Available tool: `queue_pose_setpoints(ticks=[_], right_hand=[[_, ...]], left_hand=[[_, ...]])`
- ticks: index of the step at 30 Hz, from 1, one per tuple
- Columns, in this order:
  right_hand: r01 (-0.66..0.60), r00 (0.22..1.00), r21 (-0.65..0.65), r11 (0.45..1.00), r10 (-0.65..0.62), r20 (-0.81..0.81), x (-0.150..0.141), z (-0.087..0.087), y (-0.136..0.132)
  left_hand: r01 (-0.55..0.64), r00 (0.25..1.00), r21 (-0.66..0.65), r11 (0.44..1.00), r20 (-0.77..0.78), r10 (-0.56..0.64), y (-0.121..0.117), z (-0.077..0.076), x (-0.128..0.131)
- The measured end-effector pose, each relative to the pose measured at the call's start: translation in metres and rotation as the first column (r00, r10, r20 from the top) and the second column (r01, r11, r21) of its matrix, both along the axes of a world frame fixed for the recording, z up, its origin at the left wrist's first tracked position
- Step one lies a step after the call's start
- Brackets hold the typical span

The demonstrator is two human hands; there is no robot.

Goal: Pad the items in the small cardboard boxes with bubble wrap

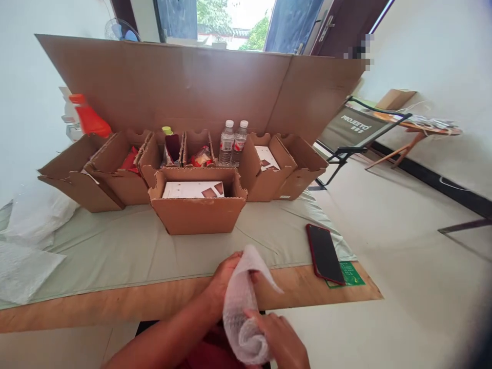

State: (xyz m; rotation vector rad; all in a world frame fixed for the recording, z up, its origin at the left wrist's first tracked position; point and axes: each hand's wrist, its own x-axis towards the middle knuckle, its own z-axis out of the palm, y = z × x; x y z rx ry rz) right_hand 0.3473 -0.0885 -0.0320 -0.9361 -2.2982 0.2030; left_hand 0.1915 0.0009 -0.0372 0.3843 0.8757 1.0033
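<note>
Both hands hold a white bubble-wrap bundle (244,307) at the table's near edge. My left hand (222,279) grips its upper part from the left. My right hand (279,341) clasps its lower end from the right, fingers curled round it. What the wrap covers is hidden. Straight ahead stands an open cardboard box (198,210) with a white card inside.
Several open cardboard boxes (115,174) line the back, holding red items and two water bottles (232,143). A tall cardboard sheet (200,87) stands behind. A red phone (325,252) lies at right on the green cloth (126,246). Bubble wrap sheets (26,266) lie at left.
</note>
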Motion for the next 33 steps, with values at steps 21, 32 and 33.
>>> queue_pose_setpoints(ticks=[21,32,33], right_hand=[[0.022,0.995,-0.62,0.785,0.043,0.089,-0.008,0.003,0.047],[0.159,0.943,-0.579,0.8,-0.297,-0.15,0.027,-0.017,0.093],[0.137,0.958,-0.556,0.82,-0.252,-0.135,0.028,-0.015,0.082]], left_hand=[[0.592,0.556,0.438,0.676,-0.83,0.05,-0.035,-0.018,-0.065],[0.803,0.341,0.363,0.473,-0.93,0.136,-0.038,-0.022,-0.069],[0.795,0.355,0.375,0.477,-0.925,0.136,-0.038,-0.023,-0.07]])
